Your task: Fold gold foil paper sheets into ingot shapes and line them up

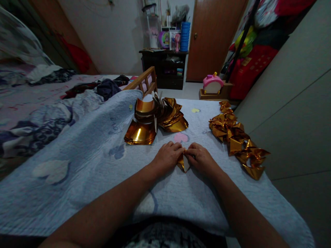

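A small folded piece of gold foil paper (183, 163) rests on the light blue quilt (165, 196), its pale underside showing on the right. My left hand (169, 154) pinches its upper left edge. From the other side, my right hand (198, 154) grips the upper right part, the fingertips of both hands nearly touching. Beyond my left hand lie fanned, curled stacks of gold foil sheets (141, 132). Folded gold foil pieces (235, 146) form a long heap to the right of my right hand.
A wooden bed rail (148, 81) stands behind the sheets. Rumpled clothes (108, 89) and bedding lie to the left. A pink toy (212, 84) sits past the quilt's far edge. A dark cabinet (162, 70) stands at the back, and a pale panel (289, 103) borders the right.
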`<state>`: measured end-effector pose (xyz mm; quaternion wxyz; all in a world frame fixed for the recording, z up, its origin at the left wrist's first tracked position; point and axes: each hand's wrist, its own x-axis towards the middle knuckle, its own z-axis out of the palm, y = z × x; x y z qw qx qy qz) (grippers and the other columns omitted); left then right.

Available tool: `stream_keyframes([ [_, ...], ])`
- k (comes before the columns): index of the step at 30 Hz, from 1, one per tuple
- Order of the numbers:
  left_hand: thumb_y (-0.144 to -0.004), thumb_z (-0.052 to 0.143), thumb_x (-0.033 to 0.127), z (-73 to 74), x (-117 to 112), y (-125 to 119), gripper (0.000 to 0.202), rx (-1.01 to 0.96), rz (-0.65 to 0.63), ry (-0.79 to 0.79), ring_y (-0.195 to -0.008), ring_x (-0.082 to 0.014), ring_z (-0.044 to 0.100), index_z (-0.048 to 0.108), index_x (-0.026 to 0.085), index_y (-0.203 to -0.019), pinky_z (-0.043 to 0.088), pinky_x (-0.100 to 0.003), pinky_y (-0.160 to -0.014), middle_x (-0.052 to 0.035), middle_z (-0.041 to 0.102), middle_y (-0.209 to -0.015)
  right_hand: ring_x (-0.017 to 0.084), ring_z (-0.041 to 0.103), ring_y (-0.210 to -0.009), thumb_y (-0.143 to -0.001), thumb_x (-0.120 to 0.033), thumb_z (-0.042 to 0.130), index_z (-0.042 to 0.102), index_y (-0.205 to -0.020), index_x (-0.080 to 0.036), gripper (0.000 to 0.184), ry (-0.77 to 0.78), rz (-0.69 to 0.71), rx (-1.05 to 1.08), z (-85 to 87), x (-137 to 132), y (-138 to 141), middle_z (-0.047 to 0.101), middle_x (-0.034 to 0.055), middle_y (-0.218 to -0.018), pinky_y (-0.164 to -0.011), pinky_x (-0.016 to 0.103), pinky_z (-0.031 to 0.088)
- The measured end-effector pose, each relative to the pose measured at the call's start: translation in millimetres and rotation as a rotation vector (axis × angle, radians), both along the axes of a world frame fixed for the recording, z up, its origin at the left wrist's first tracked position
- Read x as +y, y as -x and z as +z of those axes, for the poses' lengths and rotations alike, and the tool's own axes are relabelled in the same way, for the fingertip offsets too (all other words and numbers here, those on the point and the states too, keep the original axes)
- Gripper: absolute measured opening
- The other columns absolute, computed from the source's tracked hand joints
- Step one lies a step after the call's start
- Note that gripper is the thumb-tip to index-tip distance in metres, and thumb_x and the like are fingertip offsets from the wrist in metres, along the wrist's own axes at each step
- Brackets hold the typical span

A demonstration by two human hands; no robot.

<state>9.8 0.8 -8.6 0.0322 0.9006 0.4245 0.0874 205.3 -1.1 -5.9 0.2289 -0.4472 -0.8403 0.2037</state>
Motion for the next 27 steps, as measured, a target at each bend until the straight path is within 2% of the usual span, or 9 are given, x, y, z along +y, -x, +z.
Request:
stream_keyframes([
  [5,-0.098,0.056,0.027,-0.8,0.2,0.5,0.029,0.006,-0.004,-0.018,-0.099,-0.0244,0.056,0.061,0.026,-0.127,0.047,-0.037,-0.079,-0.0064,0.065,-0.119,0.016,0.060,-0.082,-0.091,-0.008,0.053,0.077,-0.093,-0.018,0.027,0.020,-0.001,0.029,4.1,-1.3,-2.2,0.064,0.0053,-0.087,-0.076,0.028,0.045],
  [9,-0.097,0.057,0.026,-1.9,0.1,0.3,0.032,0.018,-0.009,-0.039,-0.098,-0.0235,0.056,0.060,0.027,-0.129,0.046,-0.036,-0.079,-0.0066,0.065,-0.119,0.015,0.060,-0.082,-0.085,-0.001,0.051,0.076,-0.092,-0.019,0.032,0.011,-0.078,0.045,2.3,-0.6,-4.1,0.063,0.0043,-0.088,-0.077,0.026,0.045],
  [15,-0.097,0.057,0.025,-3.9,0.7,-0.1,0.030,0.031,-0.011,-0.065,-0.097,-0.0236,0.056,0.061,0.026,-0.127,0.046,-0.036,-0.077,-0.0072,0.066,-0.119,0.016,0.058,-0.083,-0.089,-0.005,0.051,0.075,-0.091,-0.017,0.026,0.012,-0.096,-0.029,-0.6,0.2,-2.3,0.060,0.0053,-0.088,-0.077,0.027,0.045],
  [27,-0.098,0.056,0.027,0.3,-0.6,-0.4,0.028,0.002,0.003,-0.027,-0.098,-0.0236,0.056,0.061,0.025,-0.126,0.046,-0.036,-0.079,-0.0064,0.066,-0.120,0.018,0.057,-0.085,-0.093,-0.012,0.053,0.077,-0.104,-0.017,0.027,-0.020,-0.036,-0.058,5.7,-4.4,-3.2,0.060,0.0066,-0.088,-0.079,0.030,0.045],
])
